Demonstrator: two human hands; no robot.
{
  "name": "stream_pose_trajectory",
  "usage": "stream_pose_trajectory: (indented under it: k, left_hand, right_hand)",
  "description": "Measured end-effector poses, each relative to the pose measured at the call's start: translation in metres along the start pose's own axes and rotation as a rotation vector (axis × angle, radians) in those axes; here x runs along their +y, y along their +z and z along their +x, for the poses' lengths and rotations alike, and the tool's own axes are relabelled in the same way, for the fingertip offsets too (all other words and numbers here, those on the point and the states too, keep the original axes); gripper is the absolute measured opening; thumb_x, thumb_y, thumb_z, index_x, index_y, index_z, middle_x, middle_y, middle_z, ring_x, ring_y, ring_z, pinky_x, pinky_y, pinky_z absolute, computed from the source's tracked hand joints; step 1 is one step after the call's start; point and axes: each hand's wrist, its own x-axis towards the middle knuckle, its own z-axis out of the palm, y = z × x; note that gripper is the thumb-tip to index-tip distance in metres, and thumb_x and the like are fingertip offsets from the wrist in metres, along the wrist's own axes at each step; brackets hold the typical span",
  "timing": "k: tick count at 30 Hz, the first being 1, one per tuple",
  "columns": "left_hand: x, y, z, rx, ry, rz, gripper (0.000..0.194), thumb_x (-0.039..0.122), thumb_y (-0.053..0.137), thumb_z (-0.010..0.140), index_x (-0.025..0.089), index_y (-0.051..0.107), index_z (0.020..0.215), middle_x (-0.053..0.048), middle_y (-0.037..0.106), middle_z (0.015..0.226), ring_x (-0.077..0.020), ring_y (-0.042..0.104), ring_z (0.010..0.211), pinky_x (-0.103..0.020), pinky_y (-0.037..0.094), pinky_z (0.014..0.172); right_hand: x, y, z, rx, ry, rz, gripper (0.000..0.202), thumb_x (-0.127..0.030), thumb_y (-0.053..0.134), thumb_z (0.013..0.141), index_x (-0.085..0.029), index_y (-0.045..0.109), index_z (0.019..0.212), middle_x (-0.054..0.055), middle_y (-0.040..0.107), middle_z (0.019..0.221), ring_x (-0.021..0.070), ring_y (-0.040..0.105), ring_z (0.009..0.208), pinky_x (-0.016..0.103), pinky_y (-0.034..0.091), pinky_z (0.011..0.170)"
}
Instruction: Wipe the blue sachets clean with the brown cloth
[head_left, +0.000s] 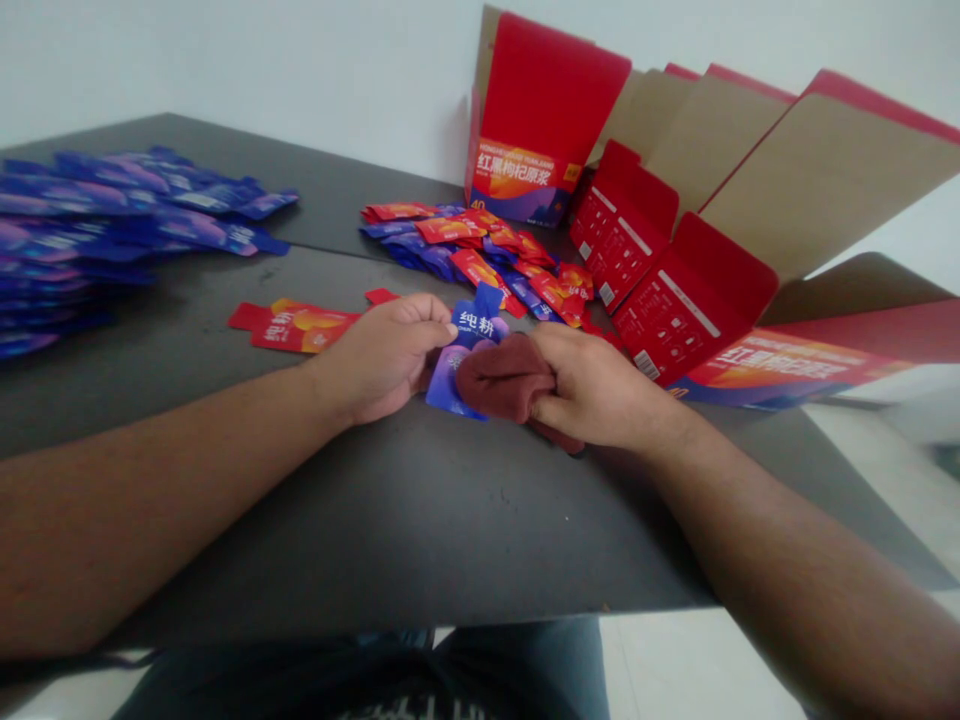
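My left hand (394, 355) pinches the left edge of a blue and purple sachet (454, 385) with white lettering, held above the table. My right hand (592, 385) is closed on a brown-red cloth (506, 378), which lies against the sachet's front and covers its right part. Left of my left hand, a red and orange sachet (289, 328) lies flat on the table. Just beyond both hands spreads a loose pile of red and blue sachets (450, 228).
A large heap of blue sachets (112, 215) covers the far left of the grey table (360, 540). Open red boxes (525, 170) with raised flaps stand at the back and right, the nearest box (810, 365) beyond my right forearm. A white wall is behind.
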Motion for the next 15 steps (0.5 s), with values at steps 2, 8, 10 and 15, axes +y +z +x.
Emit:
stream_pose_trajectory:
  k: [2,8,10,15]
  left_hand:
    - [0.0,0.0002,-0.0001,0.002,0.008,0.008,0.02,0.004,0.065,0.087,0.019,0.057,0.077,-0.003,0.062,0.066,-0.0155,0.064,0.057,-0.024,0.048,0.054]
    - [0.0005,0.001,0.0001,0.001,0.006,-0.019,0.021,0.004,0.063,0.09,0.019,0.057,0.077,-0.002,0.063,0.067,-0.0156,0.062,0.056,-0.026,0.05,0.055]
    - [0.0011,0.0015,-0.0006,0.003,0.0,-0.021,0.021,0.004,0.063,0.089,0.019,0.057,0.077,-0.002,0.062,0.068,-0.0162,0.063,0.056,-0.027,0.051,0.055]
    - [0.0027,0.0024,-0.0023,0.019,0.019,0.028,0.022,0.001,0.063,0.089,0.018,0.058,0.075,-0.001,0.06,0.063,-0.0126,0.057,0.051,-0.022,0.042,0.049]
  right_hand:
    - [-0.0003,0.0003,-0.0005,-0.082,-0.103,0.039,0.011,-0.018,0.068,0.084,-0.021,0.064,0.094,0.004,0.069,0.098,0.0206,0.065,0.09,0.032,0.049,0.079]
    - [0.0007,0.0,0.0003,0.024,0.024,0.013,0.023,-0.018,0.069,0.084,-0.02,0.069,0.107,0.006,0.073,0.104,0.024,0.068,0.099,0.034,0.05,0.085]
    - [-0.0006,0.0018,0.0006,0.046,0.069,-0.005,0.022,-0.02,0.07,0.084,-0.02,0.069,0.107,0.007,0.073,0.105,0.0248,0.068,0.098,0.035,0.051,0.084]
    - [-0.0086,0.0062,-0.001,-0.068,-0.072,0.0,0.012,-0.02,0.069,0.086,-0.023,0.062,0.095,0.005,0.068,0.099,0.0237,0.064,0.094,0.036,0.05,0.083]
